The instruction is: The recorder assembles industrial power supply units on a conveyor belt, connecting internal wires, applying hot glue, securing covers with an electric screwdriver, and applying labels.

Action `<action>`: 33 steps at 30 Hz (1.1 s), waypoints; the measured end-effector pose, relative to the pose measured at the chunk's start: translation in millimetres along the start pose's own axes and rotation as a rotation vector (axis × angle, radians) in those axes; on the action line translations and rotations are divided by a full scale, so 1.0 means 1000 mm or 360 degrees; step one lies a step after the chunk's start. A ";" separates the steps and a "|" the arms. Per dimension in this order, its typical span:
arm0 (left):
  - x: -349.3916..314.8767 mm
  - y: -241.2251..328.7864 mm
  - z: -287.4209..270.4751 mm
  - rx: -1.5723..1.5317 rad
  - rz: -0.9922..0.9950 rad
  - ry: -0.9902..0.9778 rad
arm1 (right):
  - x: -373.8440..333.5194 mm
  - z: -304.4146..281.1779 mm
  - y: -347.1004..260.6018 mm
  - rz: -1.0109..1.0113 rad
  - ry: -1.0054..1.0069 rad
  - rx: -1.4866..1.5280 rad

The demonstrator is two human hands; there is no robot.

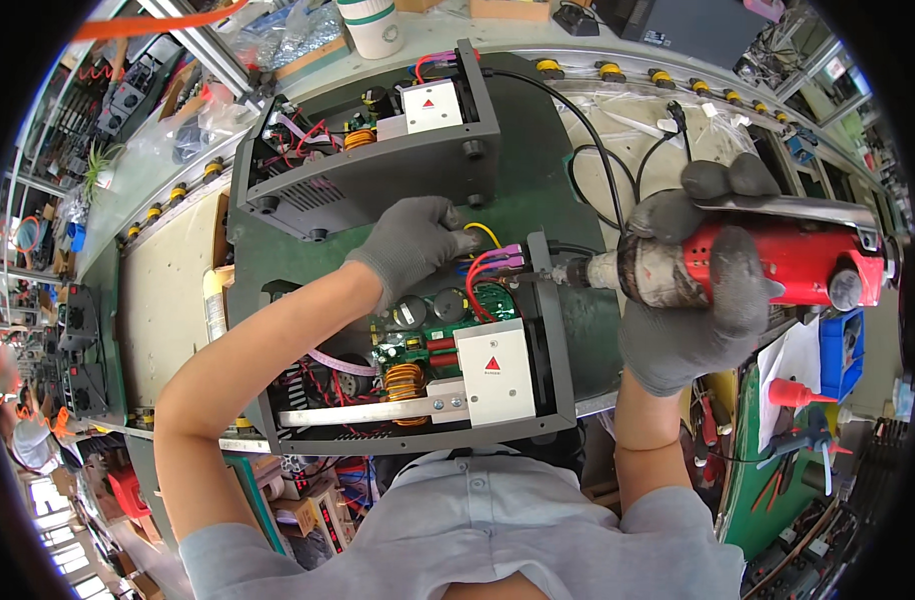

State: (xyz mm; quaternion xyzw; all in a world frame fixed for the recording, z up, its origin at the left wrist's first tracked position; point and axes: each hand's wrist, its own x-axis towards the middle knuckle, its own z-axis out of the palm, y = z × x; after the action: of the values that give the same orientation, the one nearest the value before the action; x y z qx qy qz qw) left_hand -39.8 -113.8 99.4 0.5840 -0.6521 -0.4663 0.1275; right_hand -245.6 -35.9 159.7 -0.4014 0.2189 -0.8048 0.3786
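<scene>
My right hand (698, 290) grips a red power screwdriver (768, 262) with a worn grey nose, held level. Its chuck and bit (568, 274) point left, reaching the end panel of the near open metal case (555, 345). Gloved in grey, my left hand (418, 245) is closed beside that panel, its fingertips pinching at a yellow wire (485, 232). Just below lie purple terminal sleeves (503, 258) on red and blue wires. Inside the case are a green circuit board (443, 325), a white cover box (495, 372) and a copper coil (406, 390). The bit's tip is hard to make out.
A second open case (378, 180) lies behind on the green mat (543, 160), its black cable (588, 120) looping right. Yellow-black rollers (610, 72) line the bench's far side. At right stands a blue bin (843, 350); a paper cup (373, 28) is at the back.
</scene>
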 end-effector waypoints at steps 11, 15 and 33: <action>0.001 -0.007 0.008 -0.0052 -0.0016 0.0035 | -0.010 0.011 0.023 0.0035 -0.0120 -0.0395; 0.000 -0.008 0.010 -0.0050 0.0051 0.0100 | -0.008 0.015 0.030 -0.0058 -0.0210 -0.0447; -0.004 -0.001 0.007 0.0057 -0.0004 0.0104 | -0.025 0.019 0.018 0.0528 0.0243 0.0275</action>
State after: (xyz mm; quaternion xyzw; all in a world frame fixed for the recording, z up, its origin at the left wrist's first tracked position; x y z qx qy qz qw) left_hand -43.6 -107.2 96.2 0.6020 -0.6551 -0.4354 0.1376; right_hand -212.8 -28.9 146.7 -0.2637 0.2402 -0.7753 0.5212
